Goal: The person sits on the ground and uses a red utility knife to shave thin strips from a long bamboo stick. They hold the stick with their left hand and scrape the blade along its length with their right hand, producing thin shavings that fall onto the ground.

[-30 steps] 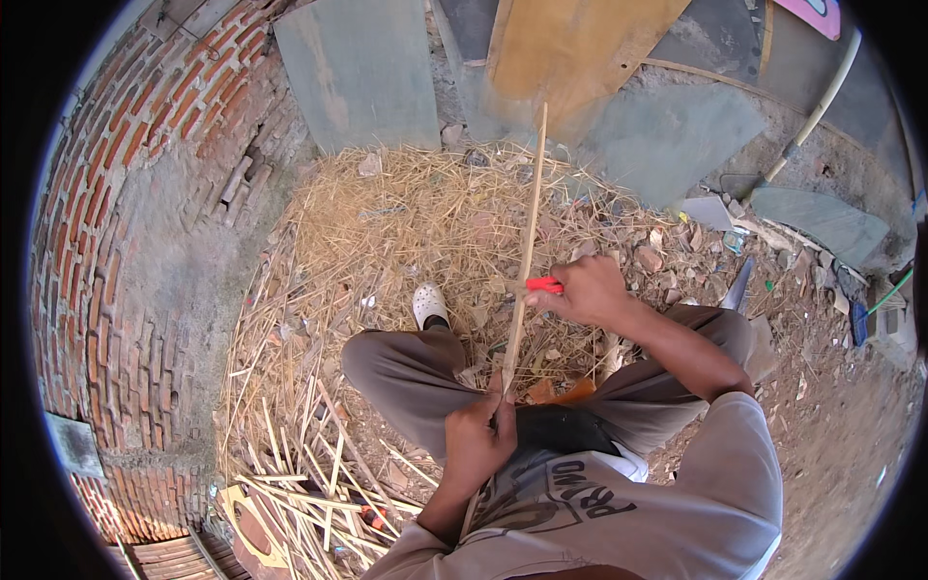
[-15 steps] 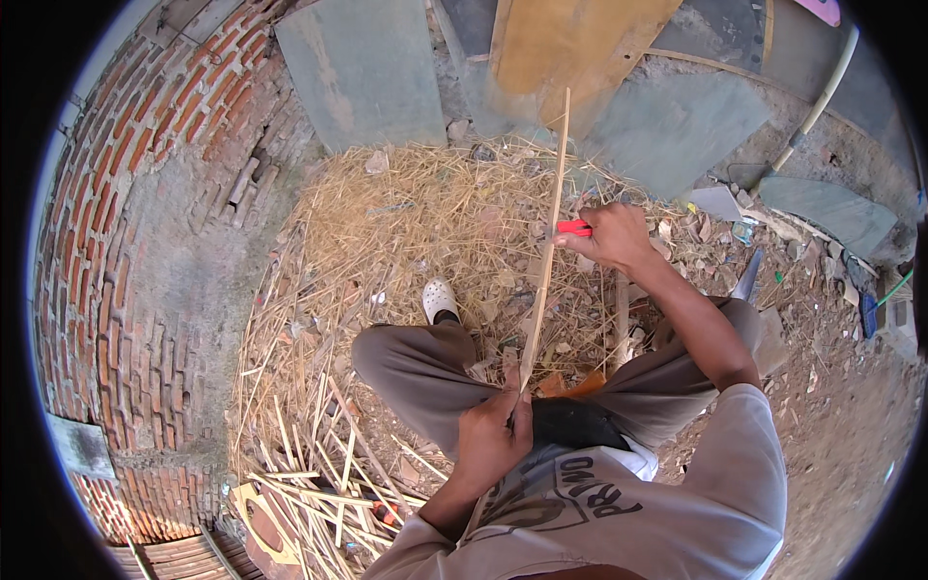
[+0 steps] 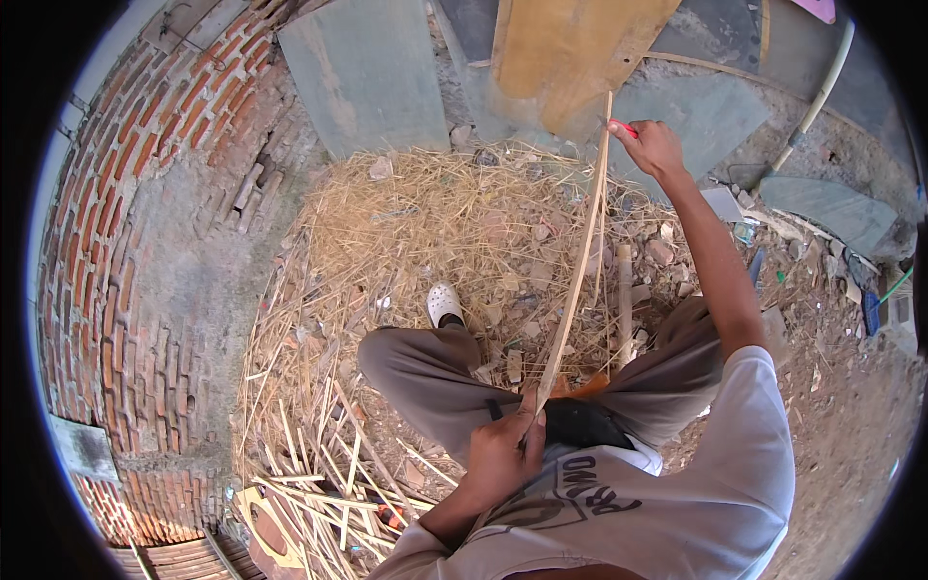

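My left hand [image 3: 505, 449] is closed round the near end of a long pale strip, apparently bamboo [image 3: 573, 290], close to my lap. The strip slants up and away toward the far right. At its far end my right hand [image 3: 652, 150], arm stretched out, grips a small red-handled tool [image 3: 628, 129]; its working end is hidden against the strip. A thin sliver [image 3: 603, 232] hangs beside the strip, joined near the top. A black pad [image 3: 580, 427] lies across my lap under the near end.
Cut strips [image 3: 338, 483] lie heaped at my lower left. Straw-like shavings [image 3: 387, 213] and rubble cover the ground ahead. A brick wall [image 3: 116, 309] rises on the left; grey panels [image 3: 362, 77] and a tan board [image 3: 541, 58] lean at the back. A stick [image 3: 624, 300] stands by my right knee.
My right hand has slid with the red-handled tool outward to the strip's far end, and a thin sliver now hangs away. The strip has tilted right; my left hand keeps its grip.
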A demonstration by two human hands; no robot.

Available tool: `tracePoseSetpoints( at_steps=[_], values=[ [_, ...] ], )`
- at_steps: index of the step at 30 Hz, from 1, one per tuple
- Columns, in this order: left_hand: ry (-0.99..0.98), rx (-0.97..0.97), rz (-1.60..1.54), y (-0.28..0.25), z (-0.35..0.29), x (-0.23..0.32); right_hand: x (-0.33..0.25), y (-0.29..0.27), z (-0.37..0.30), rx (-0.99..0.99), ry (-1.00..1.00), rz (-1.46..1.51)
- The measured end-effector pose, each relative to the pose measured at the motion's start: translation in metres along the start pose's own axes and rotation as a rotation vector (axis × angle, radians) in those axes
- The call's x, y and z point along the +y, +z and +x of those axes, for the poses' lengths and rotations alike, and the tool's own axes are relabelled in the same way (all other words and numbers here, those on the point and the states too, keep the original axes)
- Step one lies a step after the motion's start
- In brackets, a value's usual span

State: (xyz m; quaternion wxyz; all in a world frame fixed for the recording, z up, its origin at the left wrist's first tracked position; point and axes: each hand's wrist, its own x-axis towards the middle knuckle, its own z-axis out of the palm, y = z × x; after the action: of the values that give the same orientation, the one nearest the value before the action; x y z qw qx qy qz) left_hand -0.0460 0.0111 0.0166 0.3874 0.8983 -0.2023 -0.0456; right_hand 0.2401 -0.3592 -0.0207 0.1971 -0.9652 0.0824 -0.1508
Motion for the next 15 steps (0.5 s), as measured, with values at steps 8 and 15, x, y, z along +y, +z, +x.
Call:
tracePoseSetpoints(
  at_steps=[8,15],
  values=[
    [-0.049,-0.056,-0.177,0.002,-0.004,0.004,0.085,-0.014,0.069,0.169,0.462,0.033],
    [-0.282,0.057,-0.476,0.01,0.009,-0.041,0.002,0.008,-0.056,-0.181,0.214,0.139]
  ],
)
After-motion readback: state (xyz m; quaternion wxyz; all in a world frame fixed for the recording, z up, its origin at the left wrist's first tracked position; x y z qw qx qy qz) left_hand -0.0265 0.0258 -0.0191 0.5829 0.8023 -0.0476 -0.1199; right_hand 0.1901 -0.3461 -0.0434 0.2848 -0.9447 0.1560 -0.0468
